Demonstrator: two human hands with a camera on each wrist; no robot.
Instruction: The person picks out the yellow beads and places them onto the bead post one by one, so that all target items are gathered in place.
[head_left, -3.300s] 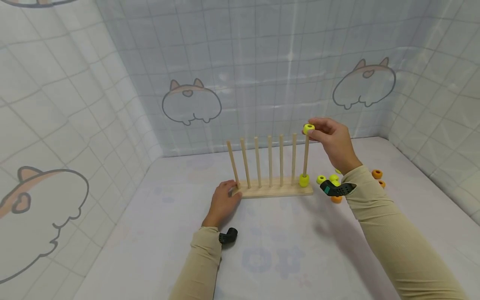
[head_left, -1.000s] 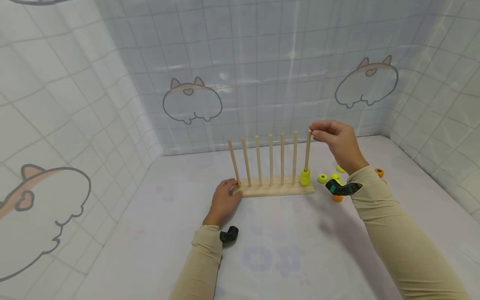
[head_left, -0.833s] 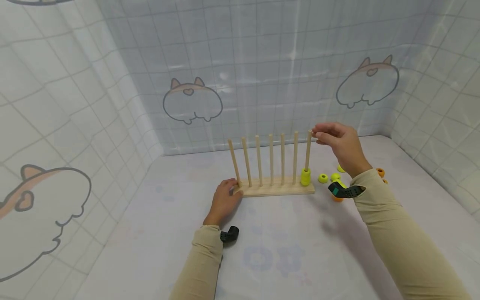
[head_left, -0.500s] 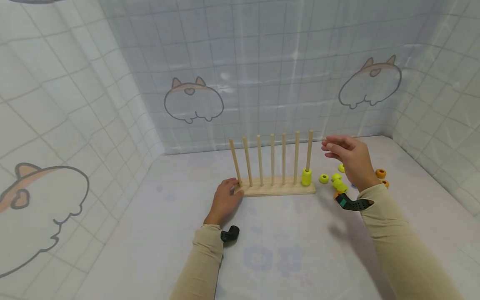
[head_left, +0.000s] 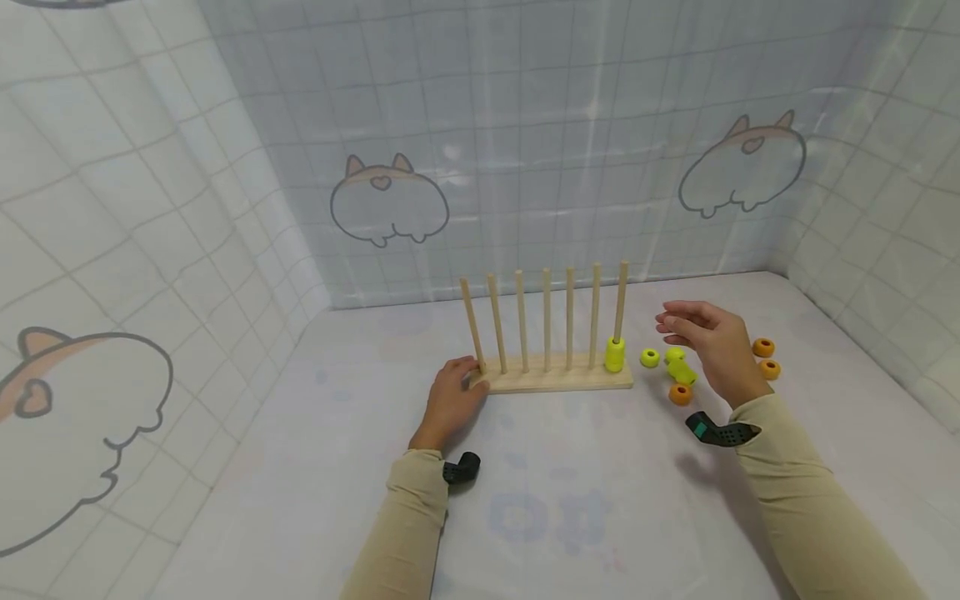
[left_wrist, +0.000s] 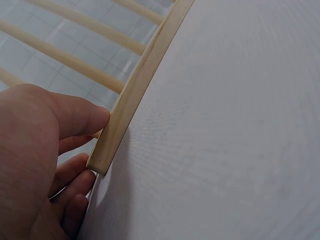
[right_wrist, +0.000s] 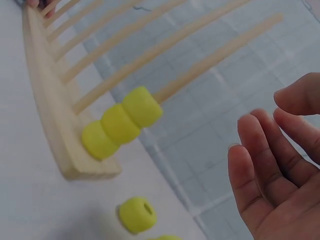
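Observation:
A wooden peg rack (head_left: 555, 382) with several upright pegs stands on the table. Three yellow beads (right_wrist: 121, 122) are stacked at the foot of its rightmost peg, as the right wrist view shows. My left hand (head_left: 453, 396) grips the left end of the rack's base, thumb on the near side and fingers at the end and behind. In the head view my right hand (head_left: 708, 337) hovers right of the rack, above the loose beads, fingers apart and holding nothing. A loose yellow bead (head_left: 649, 357) lies just right of the base.
More yellow beads (head_left: 678, 369) lie in a cluster below the right hand, with an orange bead (head_left: 680, 394) in front. Two orange beads (head_left: 764, 347) lie farther right. A tiled-pattern sheet (head_left: 525, 167) rises behind and at both sides of the table.
My right hand let a yellow bead drop down the rightmost peg onto the stack, then moved right and down, away from the peg top. My left hand stays on the rack's end.

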